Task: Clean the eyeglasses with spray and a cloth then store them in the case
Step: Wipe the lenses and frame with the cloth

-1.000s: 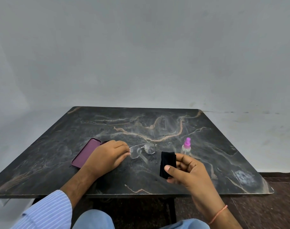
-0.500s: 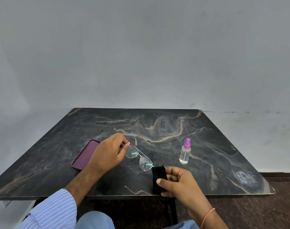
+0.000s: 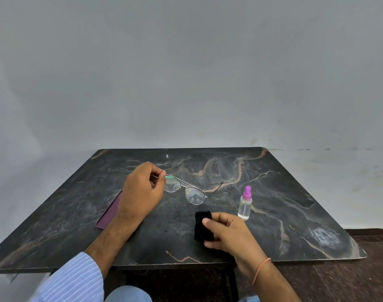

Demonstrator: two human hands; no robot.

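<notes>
Thin metal-framed eyeglasses [image 3: 184,189] are lifted above the dark marble table [image 3: 273,192], temples unfolded and pointing away from me. My left hand [image 3: 142,192] pinches the frame at its left corner. A folded black cloth [image 3: 201,227] is gripped between thumb and fingers of my right hand [image 3: 226,234], low over the table's near part. A small clear spray bottle [image 3: 245,203] with a pink top stands upright just right of the cloth. The maroon case [image 3: 110,212] lies flat on the table, partly hidden behind my left wrist.
A plain grey wall rises behind the table. The table's near edge runs just in front of my knees. Brown floor shows at the lower right.
My left hand has lifted the eyeglasses off the table and turned them so the temples point away. My right hand with the cloth has pulled back towards me, clear of the spray bottle.
</notes>
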